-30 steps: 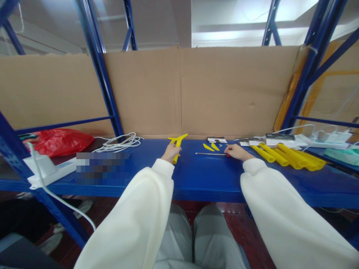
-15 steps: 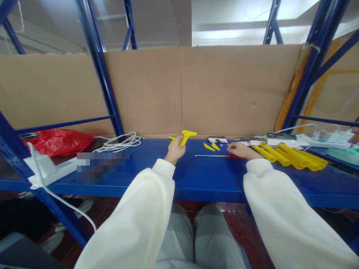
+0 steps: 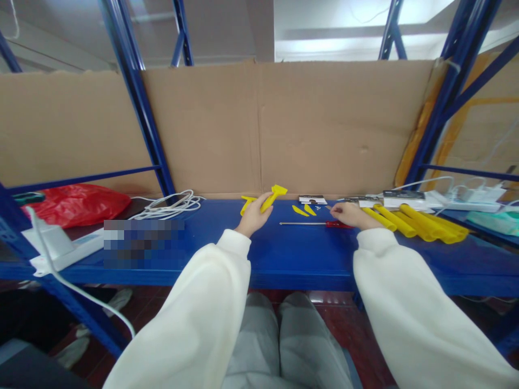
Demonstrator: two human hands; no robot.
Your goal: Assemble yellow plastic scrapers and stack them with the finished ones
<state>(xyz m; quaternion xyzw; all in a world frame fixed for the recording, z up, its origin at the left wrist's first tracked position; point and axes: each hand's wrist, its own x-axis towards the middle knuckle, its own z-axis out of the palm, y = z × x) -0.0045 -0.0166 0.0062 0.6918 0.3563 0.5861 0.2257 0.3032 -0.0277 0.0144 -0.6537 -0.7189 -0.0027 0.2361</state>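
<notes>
My left hand (image 3: pixel 254 214) is closed around a yellow plastic piece with a wide T-shaped head (image 3: pixel 279 190), perhaps a scraper; another yellow part (image 3: pixel 245 204) shows on the hand's left side. My right hand (image 3: pixel 348 214) is over the blue shelf top, its fingertips pinched together; what they hold, if anything, is too small to make out. Just beneath it lies a screwdriver (image 3: pixel 304 223) with a red handle, its shaft pointing left. Two flat yellow blade-shaped pieces (image 3: pixel 300 210) and some tiny metal bits (image 3: pixel 318 207) lie left of that hand.
Several yellow tubes (image 3: pixel 409 224) lie at right, with black-and-white packages (image 3: pixel 403 199) behind them. A small white package (image 3: pixel 312 200) is near the cardboard wall (image 3: pixel 324 129). At left are coiled white cable (image 3: pixel 174 205), a red bag (image 3: pixel 89 202) and a power strip (image 3: pixel 68 256).
My left hand has turned the yellow piece, so its head is tilted and its lower end no longer shows under the hand. My right hand stays near the screwdriver handle. The view has shifted slightly.
</notes>
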